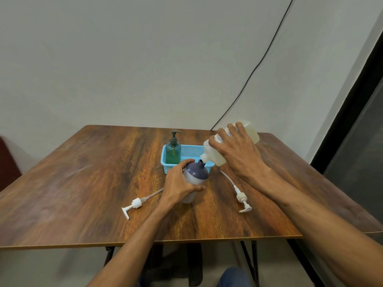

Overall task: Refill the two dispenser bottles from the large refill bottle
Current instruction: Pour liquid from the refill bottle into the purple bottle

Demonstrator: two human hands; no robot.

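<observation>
The wooden worktop (83,193) carries everything. Above its far middle the large refill bottle (214,156), translucent and full of pale yellowish liquid, is tipped neck-down, its mouth at the open neck of the purple dispenser bottle (195,172). The right hand (234,150) grips it from above, fingers wrapped over the labelled body. It probably weighs a good deal and its load shifts as it empties, so a hold round the mid-body suits it; the thin plastic wall may give if squeezed.

The blue mesh basket (191,149) sits just behind, with the green dispenser bottle (173,153) upright in its left end, pump on.

The purple bottle is tilted toward the spout, the left hand (178,183) curled round its lower body. It looks light and smooth, liable to slip if soap runs down.

Two white pump heads (135,204) (242,198) lie on the worktop either side.
</observation>
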